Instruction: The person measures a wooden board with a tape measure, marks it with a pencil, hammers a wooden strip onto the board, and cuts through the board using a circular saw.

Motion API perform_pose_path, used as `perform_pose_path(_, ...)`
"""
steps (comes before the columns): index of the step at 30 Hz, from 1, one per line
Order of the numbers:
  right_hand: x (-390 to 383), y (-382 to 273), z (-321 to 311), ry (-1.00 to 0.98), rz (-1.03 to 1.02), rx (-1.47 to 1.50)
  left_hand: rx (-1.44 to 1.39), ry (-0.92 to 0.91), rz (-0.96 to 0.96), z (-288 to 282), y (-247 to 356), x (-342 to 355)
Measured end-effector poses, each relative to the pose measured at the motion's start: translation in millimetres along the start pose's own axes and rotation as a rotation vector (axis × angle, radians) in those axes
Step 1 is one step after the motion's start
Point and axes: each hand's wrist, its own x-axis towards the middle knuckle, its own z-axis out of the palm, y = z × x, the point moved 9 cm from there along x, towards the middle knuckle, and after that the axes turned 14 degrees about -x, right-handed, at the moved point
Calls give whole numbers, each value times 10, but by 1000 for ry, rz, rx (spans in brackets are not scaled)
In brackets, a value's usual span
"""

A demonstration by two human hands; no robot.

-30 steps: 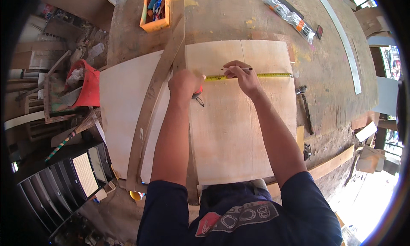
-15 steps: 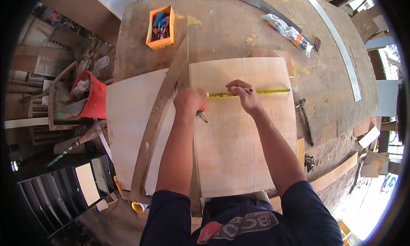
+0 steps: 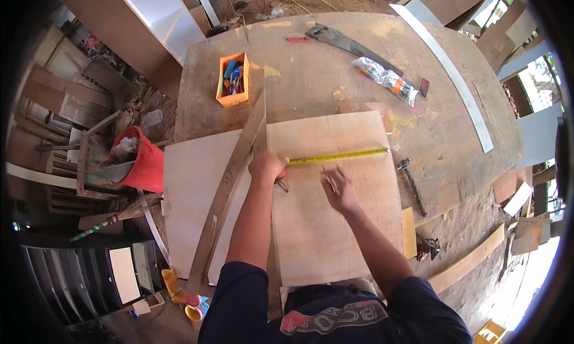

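Observation:
My left hand point(image 3: 266, 166) is closed round a tape measure point(image 3: 280, 177), whose red case shows only in part below the fingers. Its yellow blade point(image 3: 341, 156) runs out to the right across a pale plywood panel point(image 3: 335, 242), ending near the panel's right edge. Just below the blade hovers my right hand point(image 3: 341, 191), fingers curled round a thin pencil point(image 3: 324, 169), slightly smeared by motion. Beside my left hand, a long brown wooden strip point(image 3: 224, 197) lies slanting across a whitish board point(image 3: 188, 188).
On the worktable behind lie an orange box point(image 3: 233, 99) of small items, a handsaw point(image 3: 353, 48), a plastic-wrapped pack point(image 3: 385, 80) and a long metal strip point(image 3: 451, 81). A hammer point(image 3: 412, 185) rests right of the panel. A red bucket point(image 3: 143, 164) stands at the left.
My right hand has drawn back from the tape blade toward me, still with the pencil. My left hand keeps its hold on the tape measure. The view has tilted, showing more beyond the table.

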Motion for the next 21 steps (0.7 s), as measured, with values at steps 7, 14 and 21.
perform_pose_path(7, -1926, -184, -958, 13, 4, -65, -13, 184, 56, -3, 36, -289)
perform_pose_path(14, -2499, -97, -1463, -85, 312, 27, -681, -237, 155, 1200, 66, -1739)
perform_pose_path(21, -2325, -22, -1576, -74, 451, 308, -886, -179, 305, 1909, 396, -3088)
